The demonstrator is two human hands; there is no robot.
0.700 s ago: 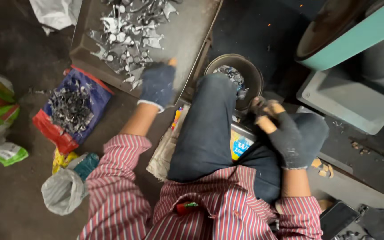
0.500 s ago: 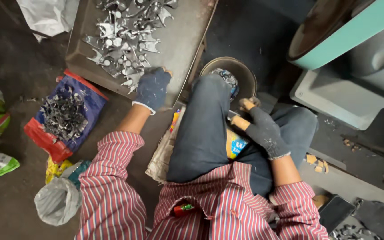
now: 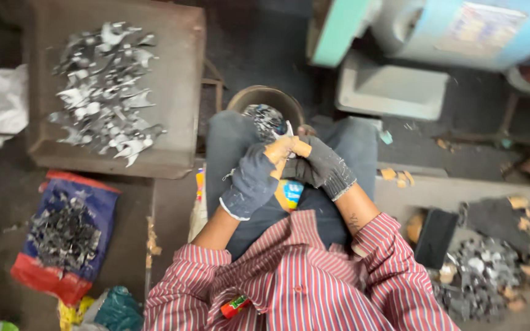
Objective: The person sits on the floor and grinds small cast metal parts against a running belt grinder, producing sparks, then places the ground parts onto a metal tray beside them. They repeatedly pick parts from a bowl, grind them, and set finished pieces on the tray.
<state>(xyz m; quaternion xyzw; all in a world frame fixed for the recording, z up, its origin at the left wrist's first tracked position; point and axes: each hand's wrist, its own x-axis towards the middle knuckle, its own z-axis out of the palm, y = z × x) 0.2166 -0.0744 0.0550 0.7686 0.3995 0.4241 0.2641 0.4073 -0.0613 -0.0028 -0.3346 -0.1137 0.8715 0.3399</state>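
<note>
left hand (image 3: 254, 178) gloved, curled shut on small metal piece (image 3: 288, 131) over the lap | right hand (image 3: 321, 164) gloved, fingers closed on the same piece, touching left hand | round bucket (image 3: 265, 107) of metal bits just beyond hands | tray (image 3: 173, 73) of shiny parts far left | blue bag (image 3: 69, 236) of dark parts near left

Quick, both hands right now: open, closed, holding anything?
Left hand: gloved, closed on a small metal piece.
Right hand: gloved, closed against the left; what it grips cannot be told.
</note>
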